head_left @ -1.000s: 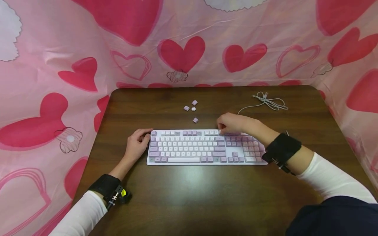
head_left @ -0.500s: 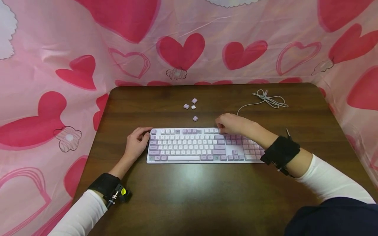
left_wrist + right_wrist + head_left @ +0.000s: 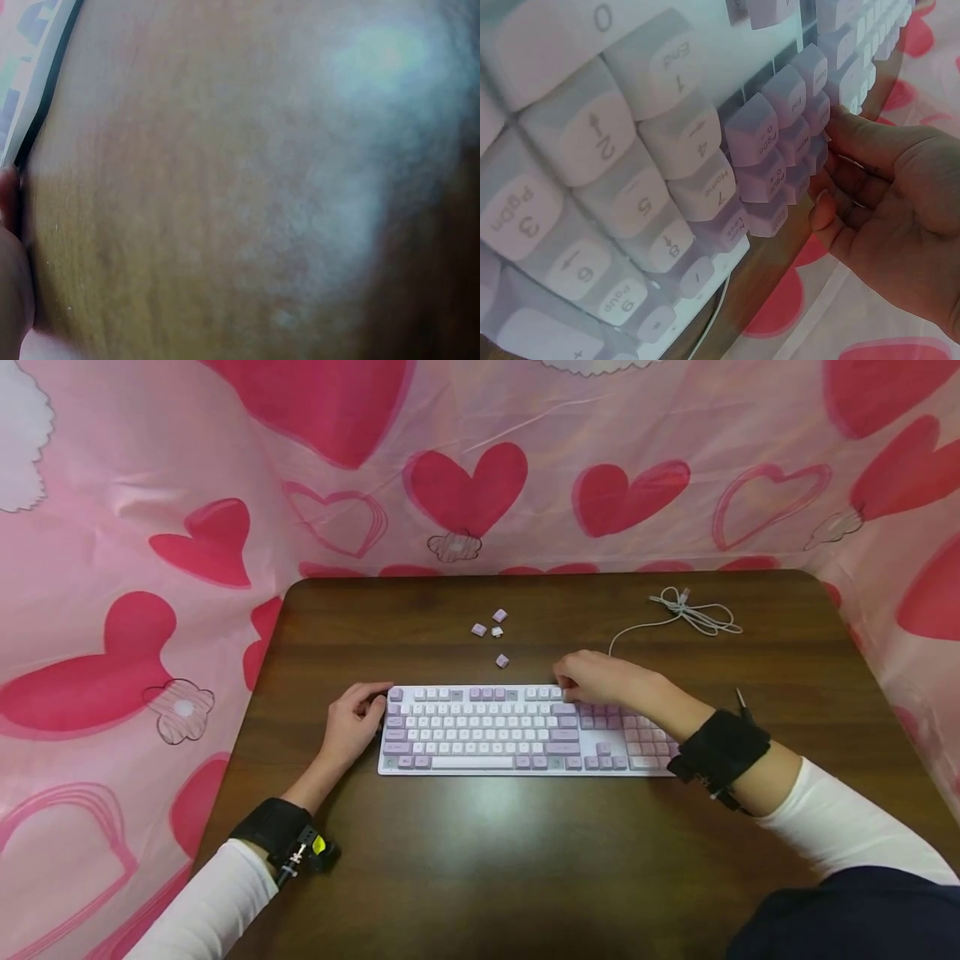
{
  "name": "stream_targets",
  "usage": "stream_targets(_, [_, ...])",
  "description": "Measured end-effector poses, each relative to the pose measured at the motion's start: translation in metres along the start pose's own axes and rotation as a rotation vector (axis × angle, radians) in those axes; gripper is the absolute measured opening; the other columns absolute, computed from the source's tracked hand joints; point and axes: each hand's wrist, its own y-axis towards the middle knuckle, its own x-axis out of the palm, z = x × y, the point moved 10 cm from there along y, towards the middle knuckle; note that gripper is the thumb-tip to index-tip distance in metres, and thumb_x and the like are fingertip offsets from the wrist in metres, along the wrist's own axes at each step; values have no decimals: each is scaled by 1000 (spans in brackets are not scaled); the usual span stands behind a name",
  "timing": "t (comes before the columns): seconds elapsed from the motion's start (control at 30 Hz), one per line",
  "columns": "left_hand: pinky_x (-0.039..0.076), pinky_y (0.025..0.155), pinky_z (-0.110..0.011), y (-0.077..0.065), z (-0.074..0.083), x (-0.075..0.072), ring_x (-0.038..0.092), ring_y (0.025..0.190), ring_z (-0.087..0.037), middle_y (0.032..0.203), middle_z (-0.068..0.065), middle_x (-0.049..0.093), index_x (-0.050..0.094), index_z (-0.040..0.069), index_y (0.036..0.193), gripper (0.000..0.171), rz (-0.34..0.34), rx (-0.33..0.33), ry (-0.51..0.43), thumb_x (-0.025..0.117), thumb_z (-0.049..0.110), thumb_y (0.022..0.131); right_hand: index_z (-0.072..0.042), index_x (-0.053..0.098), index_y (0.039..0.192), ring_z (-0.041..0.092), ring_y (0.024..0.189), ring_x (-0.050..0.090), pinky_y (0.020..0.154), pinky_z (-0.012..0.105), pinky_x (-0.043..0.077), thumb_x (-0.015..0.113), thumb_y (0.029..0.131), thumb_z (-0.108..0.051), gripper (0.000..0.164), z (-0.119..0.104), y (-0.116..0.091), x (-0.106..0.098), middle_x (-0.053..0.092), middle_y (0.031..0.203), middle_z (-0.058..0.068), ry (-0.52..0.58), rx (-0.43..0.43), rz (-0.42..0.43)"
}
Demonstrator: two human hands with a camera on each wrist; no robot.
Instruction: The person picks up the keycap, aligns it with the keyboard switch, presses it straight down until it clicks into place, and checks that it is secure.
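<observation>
A white and lilac keyboard [image 3: 472, 763] lies flat on the brown table. At its upper left corner my left hand [image 3: 350, 724] grips the edge, thumb on the side and fingers at the corner. My right hand [image 3: 596, 675] is bent over the top row, thumb and fingertips pinched at a keycap near the right end of the function keys. That keycap is mostly covered by the fingers. In the right wrist view the same hand [image 3: 907, 187] touches the keyboard's far edge beyond the lilac navigation keys [image 3: 761, 139].
Behind the keyboard lie several loose keycaps, among them a lilac one [image 3: 502, 661] and a white one [image 3: 497, 632]. A bundled white cable [image 3: 701, 614] rests at the back right and runs toward the keyboard. Heart-patterned pink cloth [image 3: 480, 410] surrounds the table [image 3: 480, 860].
The head view shifts slightly. Both hands keep their places on the keyboard, and the loose keycaps stay where they were.
</observation>
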Motion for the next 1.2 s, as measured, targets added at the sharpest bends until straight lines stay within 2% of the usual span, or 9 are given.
stream_targets(0.17, [43,48,-22,1,1,1,52,54,-13,95,0,58,67,16,114,23,-3,1,-11,55,18,93,-12,57,73,16,67,49,64,32,42,69,82,-10,16,-1,-1,-1,52,69,-1,-5,9,-5])
stream_targets(0.57, [45,49,-24,-1,-4,4,52,58,-16,97,4,55,66,21,115,24,-31,-59,-17,54,22,94,-13,61,80,14,69,51,65,32,45,69,84,-15,9,-2,-5,-5,56,73,-2,-54,16,-43])
stream_targets(0.8, [45,49,-25,-2,-5,3,53,58,-15,97,5,55,66,23,114,23,-33,-71,-20,54,24,95,-14,64,86,13,69,52,64,30,45,66,87,-23,9,1,4,-13,59,75,-3,19,20,-114])
stream_targets(0.97, [44,48,-24,-1,-2,0,52,56,-15,95,3,56,66,21,114,23,-22,-48,-16,54,22,94,-15,63,86,13,67,53,64,31,45,64,89,-24,10,-3,27,-36,59,74,-3,15,-24,-37])
stream_targets(1.2, [39,47,-21,1,4,0,49,55,-13,92,0,56,67,15,113,23,-1,16,-3,57,16,92,-9,63,84,17,70,55,68,33,46,67,85,-12,5,-3,64,-55,60,74,1,3,-61,79])
